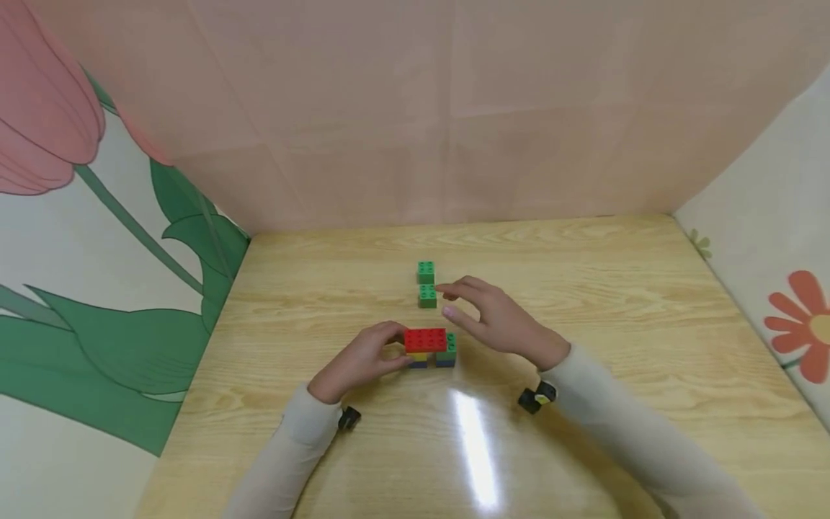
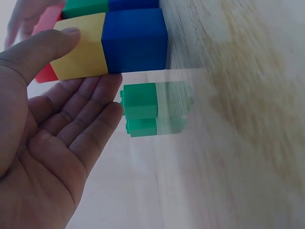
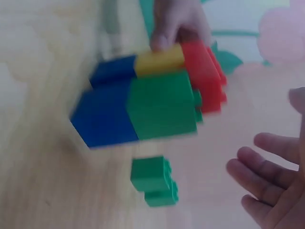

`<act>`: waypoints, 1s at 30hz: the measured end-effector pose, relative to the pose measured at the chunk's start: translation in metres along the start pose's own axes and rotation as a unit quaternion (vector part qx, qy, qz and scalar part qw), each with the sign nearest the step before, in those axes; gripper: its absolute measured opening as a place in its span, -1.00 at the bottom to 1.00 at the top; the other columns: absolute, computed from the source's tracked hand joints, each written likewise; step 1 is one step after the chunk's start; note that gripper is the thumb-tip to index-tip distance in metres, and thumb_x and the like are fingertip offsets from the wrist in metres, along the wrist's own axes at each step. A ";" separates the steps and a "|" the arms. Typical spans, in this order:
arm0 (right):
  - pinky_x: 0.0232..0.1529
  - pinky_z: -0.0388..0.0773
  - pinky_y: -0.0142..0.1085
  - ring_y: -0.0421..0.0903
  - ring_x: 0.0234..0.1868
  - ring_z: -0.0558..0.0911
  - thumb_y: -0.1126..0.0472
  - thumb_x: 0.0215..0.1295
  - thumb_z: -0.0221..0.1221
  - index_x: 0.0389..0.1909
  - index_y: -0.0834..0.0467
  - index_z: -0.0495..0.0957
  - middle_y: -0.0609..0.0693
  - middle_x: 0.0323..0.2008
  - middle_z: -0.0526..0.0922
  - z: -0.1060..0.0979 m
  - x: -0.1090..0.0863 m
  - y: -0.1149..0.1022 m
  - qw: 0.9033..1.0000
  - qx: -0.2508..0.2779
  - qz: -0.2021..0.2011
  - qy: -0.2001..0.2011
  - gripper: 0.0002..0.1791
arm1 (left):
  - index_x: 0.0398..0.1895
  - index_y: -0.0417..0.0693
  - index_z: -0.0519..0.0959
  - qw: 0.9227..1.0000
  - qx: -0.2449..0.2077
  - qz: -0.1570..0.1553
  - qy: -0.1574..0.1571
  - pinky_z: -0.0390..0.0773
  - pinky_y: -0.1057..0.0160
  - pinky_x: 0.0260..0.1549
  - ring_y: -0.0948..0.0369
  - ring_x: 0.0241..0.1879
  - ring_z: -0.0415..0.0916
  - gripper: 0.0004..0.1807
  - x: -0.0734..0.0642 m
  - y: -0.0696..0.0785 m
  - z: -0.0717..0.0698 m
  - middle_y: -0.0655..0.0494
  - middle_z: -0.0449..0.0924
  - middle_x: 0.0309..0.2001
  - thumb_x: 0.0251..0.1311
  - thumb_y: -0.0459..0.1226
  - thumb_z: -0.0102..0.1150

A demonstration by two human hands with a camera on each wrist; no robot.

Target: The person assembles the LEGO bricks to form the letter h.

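The front green block [image 1: 428,300] lies just left of the fingertips of the relaxed, empty right grip [image 1: 498,317], nearer than the left grip [image 1: 364,355], which pinches the yellow block [image 2: 88,58].

I log: red brick [image 1: 425,339], studs up, bridging two upright stacks: yellow block [image 2: 86,58] on left blue block [image 2: 136,42]; green block [image 3: 162,107] on right blue block [image 3: 104,114]. Beyond: near green cube [image 1: 427,297], far green cube [image 1: 426,273] behind it.
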State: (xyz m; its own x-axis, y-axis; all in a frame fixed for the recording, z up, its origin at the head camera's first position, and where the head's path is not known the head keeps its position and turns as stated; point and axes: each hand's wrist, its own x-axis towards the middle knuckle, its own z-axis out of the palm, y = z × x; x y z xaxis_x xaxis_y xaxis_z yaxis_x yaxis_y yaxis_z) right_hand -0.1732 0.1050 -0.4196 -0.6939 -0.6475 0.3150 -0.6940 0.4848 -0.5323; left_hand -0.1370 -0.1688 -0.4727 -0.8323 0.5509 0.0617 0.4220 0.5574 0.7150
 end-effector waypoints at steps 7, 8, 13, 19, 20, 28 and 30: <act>0.22 0.39 0.06 -0.05 0.26 0.41 -0.11 0.37 0.16 0.41 -0.09 0.29 -0.07 0.24 0.44 0.000 0.013 0.029 0.998 0.022 0.034 0.047 -0.37 | 0.02 0.05 0.55 1.000 0.003 -0.006 -0.004 0.51 0.26 0.09 0.30 0.02 0.53 -0.65 0.000 0.001 0.000 0.28 0.58 -0.06 0.21 -0.11 0.33; 0.24 0.37 0.07 -0.04 0.28 0.39 -0.11 0.35 0.19 0.43 -0.09 0.27 -0.07 0.27 0.41 0.003 0.014 0.032 0.998 0.025 0.041 0.045 -0.33 | 0.03 0.05 0.55 1.000 0.002 -0.005 -0.004 0.51 0.25 0.10 0.29 0.03 0.53 -0.66 0.000 0.001 0.001 0.27 0.58 -0.05 0.21 -0.12 0.33; 0.27 0.34 0.06 -0.02 0.35 0.32 -0.12 0.27 0.26 0.49 -0.12 0.12 -0.09 0.37 0.31 0.020 0.019 0.050 0.996 0.039 0.080 0.015 -0.17 | 0.02 0.04 0.54 1.000 0.003 0.004 -0.002 0.51 0.24 0.09 0.27 0.03 0.53 -0.66 -0.001 0.001 0.001 0.26 0.58 -0.05 0.21 -0.13 0.33; 0.30 0.30 0.07 0.10 0.35 0.32 -0.03 0.28 0.29 0.48 0.07 0.16 0.07 0.38 0.32 0.038 0.022 0.064 0.995 0.020 0.095 -0.012 -0.17 | 0.04 0.05 0.53 1.000 0.008 0.010 -0.002 0.52 0.24 0.08 0.28 0.03 0.53 -0.63 0.000 0.000 0.003 0.26 0.58 -0.04 0.22 -0.08 0.31; 0.31 0.30 0.07 0.11 0.35 0.33 0.00 0.29 0.29 0.47 0.10 0.18 0.10 0.36 0.33 0.040 0.022 0.066 0.995 0.018 0.094 -0.014 -0.20 | 0.04 0.05 0.53 1.000 0.007 0.008 -0.003 0.52 0.25 0.08 0.29 0.03 0.52 -0.63 0.000 0.000 0.003 0.27 0.58 -0.04 0.22 -0.07 0.31; 0.30 0.33 0.02 0.13 0.29 0.41 0.15 0.31 0.27 0.38 0.18 0.32 0.16 0.27 0.45 0.051 0.028 0.067 0.993 0.011 0.118 -0.012 -0.35 | 0.03 0.05 0.54 1.000 0.005 0.002 -0.002 0.51 0.27 0.08 0.28 0.05 0.53 -0.64 0.000 0.001 0.002 0.28 0.58 -0.05 0.22 -0.08 0.31; 0.28 0.35 0.02 0.14 0.27 0.43 0.15 0.31 0.27 0.36 0.19 0.35 0.17 0.25 0.47 0.054 0.029 0.068 0.992 0.005 0.125 -0.009 -0.37 | 0.03 0.05 0.54 1.000 0.004 0.003 -0.001 0.52 0.26 0.08 0.27 0.05 0.53 -0.64 0.000 0.001 0.002 0.27 0.58 -0.05 0.22 -0.08 0.31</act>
State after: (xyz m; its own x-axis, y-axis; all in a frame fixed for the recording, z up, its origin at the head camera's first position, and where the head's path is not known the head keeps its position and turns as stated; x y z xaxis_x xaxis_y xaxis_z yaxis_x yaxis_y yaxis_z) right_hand -0.2303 0.0875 -0.4891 -0.8406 -0.5184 0.1569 -0.4980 0.6258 -0.6003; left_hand -0.1357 -0.1668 -0.4733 -0.8290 0.5557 0.0634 0.4290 0.5590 0.7096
